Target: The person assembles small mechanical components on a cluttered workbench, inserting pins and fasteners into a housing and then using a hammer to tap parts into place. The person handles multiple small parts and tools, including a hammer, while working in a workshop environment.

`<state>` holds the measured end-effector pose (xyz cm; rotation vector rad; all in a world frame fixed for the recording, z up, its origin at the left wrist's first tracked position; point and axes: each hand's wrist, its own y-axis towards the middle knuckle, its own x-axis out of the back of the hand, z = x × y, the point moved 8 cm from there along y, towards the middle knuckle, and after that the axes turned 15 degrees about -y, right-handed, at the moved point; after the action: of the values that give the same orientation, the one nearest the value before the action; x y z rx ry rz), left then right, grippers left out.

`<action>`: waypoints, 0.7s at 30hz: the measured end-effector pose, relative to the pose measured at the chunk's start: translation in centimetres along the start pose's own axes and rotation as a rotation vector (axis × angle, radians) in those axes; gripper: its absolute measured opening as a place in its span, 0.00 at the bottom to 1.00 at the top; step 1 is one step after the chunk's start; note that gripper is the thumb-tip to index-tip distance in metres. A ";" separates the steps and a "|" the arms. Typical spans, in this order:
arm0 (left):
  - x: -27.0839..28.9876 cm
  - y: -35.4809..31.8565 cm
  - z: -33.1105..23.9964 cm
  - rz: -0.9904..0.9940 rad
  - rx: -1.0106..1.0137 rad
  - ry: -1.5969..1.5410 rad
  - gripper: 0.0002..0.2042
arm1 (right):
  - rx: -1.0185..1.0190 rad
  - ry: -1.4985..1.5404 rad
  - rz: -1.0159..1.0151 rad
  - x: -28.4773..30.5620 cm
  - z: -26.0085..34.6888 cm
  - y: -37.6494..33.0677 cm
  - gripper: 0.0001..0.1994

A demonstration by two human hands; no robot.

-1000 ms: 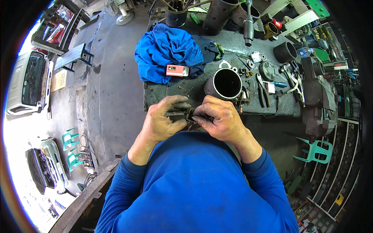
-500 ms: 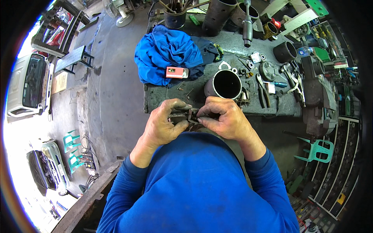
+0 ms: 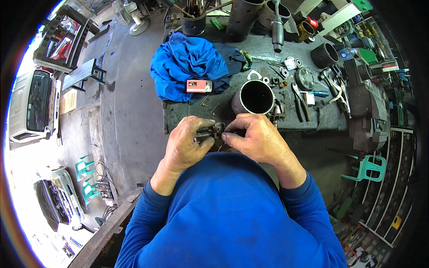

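Just off the bench's near edge, my left hand (image 3: 182, 142) is closed around a small dark metal part (image 3: 217, 129), thumb and forefinger at its side. Thumb and fingertips of my right hand (image 3: 255, 137) are pinched together at the part's right end. Whether a separate small piece sits in that pinch is too small to tell. Right behind my hands stands a thick metal cylinder (image 3: 238, 102) with its open, dark mouth toward me. A small metal assembly (image 3: 279, 109) lies beside it on the right.
The dark workbench (image 3: 178, 117) carries a crumpled blue cloth (image 3: 187, 60) with a red and white box (image 3: 199, 86) on it. Pliers (image 3: 300, 103), a blue-handled screwdriver (image 3: 316, 94), a round finned part (image 3: 305, 78) and a vise (image 3: 364, 109) are to the right. A green chair (image 3: 372, 168) stands below.
The view has shifted slightly. The held metal part is turned a little, and my right fingertips have moved slightly along its right end. Both hands keep their places otherwise.
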<state>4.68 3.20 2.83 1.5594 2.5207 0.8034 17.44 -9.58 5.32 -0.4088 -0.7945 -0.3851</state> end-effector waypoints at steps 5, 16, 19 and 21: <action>-0.5 0.2 -0.4 0.076 -0.109 0.106 0.23 | -0.103 0.022 -0.017 -0.5 -0.5 0.3 0.17; 0.0 -0.3 1.3 -0.033 0.013 0.078 0.25 | -0.120 0.125 -0.138 -1.0 -0.4 0.2 0.13; 0.0 -0.1 1.5 -0.050 -0.002 0.059 0.24 | -0.057 0.029 -0.117 -0.9 -0.2 0.7 0.13; -0.2 0.1 1.5 -0.028 -0.029 0.067 0.24 | -0.059 0.016 -0.109 -0.9 -0.3 0.9 0.13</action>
<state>5.33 3.70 1.59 1.5098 2.5590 0.8987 17.44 -8.79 4.24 -0.4179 -0.7935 -0.5134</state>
